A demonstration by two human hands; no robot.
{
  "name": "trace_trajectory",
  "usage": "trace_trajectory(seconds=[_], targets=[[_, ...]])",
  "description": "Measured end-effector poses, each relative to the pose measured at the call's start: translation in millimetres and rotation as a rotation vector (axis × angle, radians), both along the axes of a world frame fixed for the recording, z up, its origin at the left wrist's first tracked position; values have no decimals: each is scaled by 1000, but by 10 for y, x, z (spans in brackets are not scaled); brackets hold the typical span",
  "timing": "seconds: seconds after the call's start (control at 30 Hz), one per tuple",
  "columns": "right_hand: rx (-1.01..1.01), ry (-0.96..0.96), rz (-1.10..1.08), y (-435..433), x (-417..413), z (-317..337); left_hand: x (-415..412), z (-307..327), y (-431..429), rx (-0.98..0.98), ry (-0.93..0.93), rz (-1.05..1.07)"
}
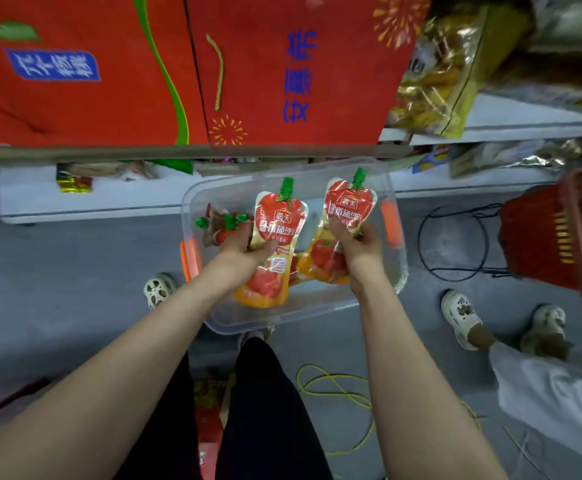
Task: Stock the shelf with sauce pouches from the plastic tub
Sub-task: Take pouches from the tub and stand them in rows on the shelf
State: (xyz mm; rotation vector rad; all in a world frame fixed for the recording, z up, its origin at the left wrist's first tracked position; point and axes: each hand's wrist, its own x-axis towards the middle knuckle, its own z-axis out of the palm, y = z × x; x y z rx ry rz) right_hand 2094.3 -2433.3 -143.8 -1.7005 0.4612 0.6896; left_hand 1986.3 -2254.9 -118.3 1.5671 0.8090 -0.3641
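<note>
A clear plastic tub with orange handles sits on the grey floor below me. My left hand grips a red tomato sauce pouch with a green cap, held upright above the tub. My right hand grips a second, like pouch beside it. More pouches lie in the tub's far left corner. The shelf edge runs across just beyond the tub, with a white lower shelf under it.
Large red cartons fill the shelf above. Bagged yellow snacks stand at the upper right. A red shopping basket and a wire stand are right of the tub. Another person's feet stand at right. A yellow cord lies on the floor.
</note>
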Motion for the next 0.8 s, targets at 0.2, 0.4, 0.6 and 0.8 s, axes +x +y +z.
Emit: trace_trajectory(seconds=[0.2,0.4,0.6,0.8], targets=[[129,-141,53,120,-181,952,-51,781,148,-72,-161,116],[198,-338,169,442,-291,1766,-189,1570,525,73,-383,199],[306,-591,294,904,-211,2631,-345,2405,946,118,-647,255],[408,-769,419,1547,-69,3616,-394,3270,1557,230,-934,409]])
